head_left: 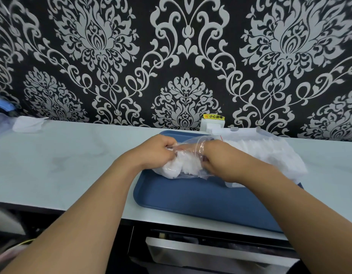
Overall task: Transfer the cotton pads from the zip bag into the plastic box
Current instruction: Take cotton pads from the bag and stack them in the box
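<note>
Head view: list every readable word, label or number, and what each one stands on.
"小心触电", beside a small warning symbol: on the yellow sticker atop the white wall socket behind the blue tray.
The zip bag shows no readable print.
No other text in view.

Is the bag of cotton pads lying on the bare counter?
No, the bag rests on a blue tray, gripped by both hands.

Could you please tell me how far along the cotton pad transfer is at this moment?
Early. Done: the zip bag lies on the blue tray, apparently full of cotton pads. In hand: the left hand and right hand both grip the bag's mouth, seemingly opening it. Left: moving all pads into the plastic box, which I cannot clearly make out here.
</note>
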